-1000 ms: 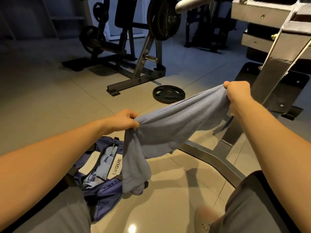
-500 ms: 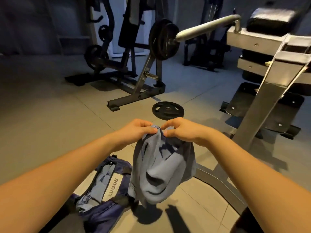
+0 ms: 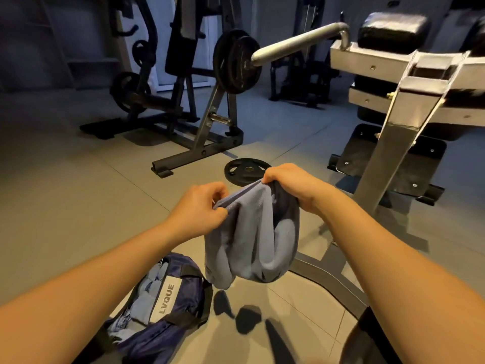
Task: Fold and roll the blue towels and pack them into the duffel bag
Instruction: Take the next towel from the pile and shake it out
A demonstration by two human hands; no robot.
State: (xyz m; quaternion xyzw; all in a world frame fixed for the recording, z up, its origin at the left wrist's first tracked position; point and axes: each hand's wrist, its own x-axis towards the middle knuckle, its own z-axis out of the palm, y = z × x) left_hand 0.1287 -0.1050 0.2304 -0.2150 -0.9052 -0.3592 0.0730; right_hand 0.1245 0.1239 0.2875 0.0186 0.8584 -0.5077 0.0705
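Grey tiled floor (image 3: 78, 206); weight plate (image 3: 246, 170) lying flat.

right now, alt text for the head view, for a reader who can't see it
The left hand and right hand pinch the top edge of a blue towel, which hangs bunched in the air. Below left, an open bag with blue cloth inside lies on the floor; a weight plate lies beyond.

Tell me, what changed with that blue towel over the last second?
The left hand and right hand swung together, doubling the blue cloth towel, which was stretched wide before; now they sit slightly apart. Neither grip let go. The navy fabric duffel bag and black round weight plate stayed put.
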